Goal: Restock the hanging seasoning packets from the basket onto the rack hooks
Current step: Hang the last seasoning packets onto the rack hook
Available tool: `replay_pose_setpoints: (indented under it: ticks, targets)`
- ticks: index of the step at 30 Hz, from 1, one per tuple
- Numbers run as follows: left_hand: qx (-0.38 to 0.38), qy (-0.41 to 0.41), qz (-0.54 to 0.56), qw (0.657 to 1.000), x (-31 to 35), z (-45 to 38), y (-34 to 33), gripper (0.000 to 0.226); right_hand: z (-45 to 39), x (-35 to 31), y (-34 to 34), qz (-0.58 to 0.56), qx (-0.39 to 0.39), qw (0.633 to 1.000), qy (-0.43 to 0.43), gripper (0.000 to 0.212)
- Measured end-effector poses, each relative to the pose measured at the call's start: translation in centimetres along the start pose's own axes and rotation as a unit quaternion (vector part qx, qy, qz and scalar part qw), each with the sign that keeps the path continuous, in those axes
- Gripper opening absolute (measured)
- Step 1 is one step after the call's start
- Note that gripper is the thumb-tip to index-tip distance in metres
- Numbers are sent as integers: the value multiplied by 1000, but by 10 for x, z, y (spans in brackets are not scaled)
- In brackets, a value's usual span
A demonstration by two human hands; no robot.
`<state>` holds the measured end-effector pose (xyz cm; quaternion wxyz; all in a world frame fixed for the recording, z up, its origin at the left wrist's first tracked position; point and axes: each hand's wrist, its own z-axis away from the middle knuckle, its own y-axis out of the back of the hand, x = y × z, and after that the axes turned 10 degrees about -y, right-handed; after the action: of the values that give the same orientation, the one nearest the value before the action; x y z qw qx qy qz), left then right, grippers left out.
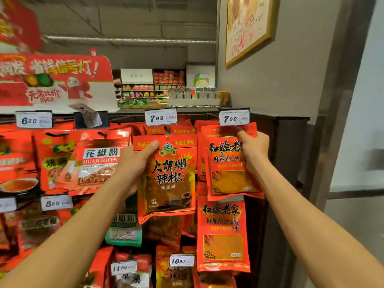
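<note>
the left hand (135,163) gripped a chili packet (168,177) by its upper left corner, in front of the rack's middle hook; the right hand (252,149) pinched another packet (228,163) near its top under the 7.00 price tag (234,117). both looked light, floppy and slick, best held by the stiff header strip beside the hang hole

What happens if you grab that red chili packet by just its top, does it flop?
Probably it bends a little: the chili packet is a thin plastic pouch, and the left hand grips its upper edge. It looks light, held by thumb and fingers. The glossy film may be slippery. It should not break if dropped.
</note>
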<state>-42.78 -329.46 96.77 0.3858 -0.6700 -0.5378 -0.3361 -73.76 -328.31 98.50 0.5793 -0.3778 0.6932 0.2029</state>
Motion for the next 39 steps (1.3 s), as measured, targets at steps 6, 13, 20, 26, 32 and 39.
replay_pose_setpoints:
  ticks: [6,13,20,26,32,39]
  targets:
    - [0,-8,13,1000,-4,-10,-5,27,-12,4,-3,24,36,999,19,19]
    - [9,-2,21,1000,-3,-20,-1,23,-38,12,-25,79,69,994,-11,22]
    - [-10,-3,31,999,-5,-28,-5,29,-79,22,-53,143,67,984,-79,50]
    - [6,-15,27,1000,-3,-40,-10,20,-79,25,-50,167,65,980,-85,47]
    - [61,-25,18,998,-11,-54,-12,5,-16,38,-27,184,135,967,117,33]
    - [80,-32,-24,996,-4,-70,-14,9,31,26,-70,91,-170,978,76,8]
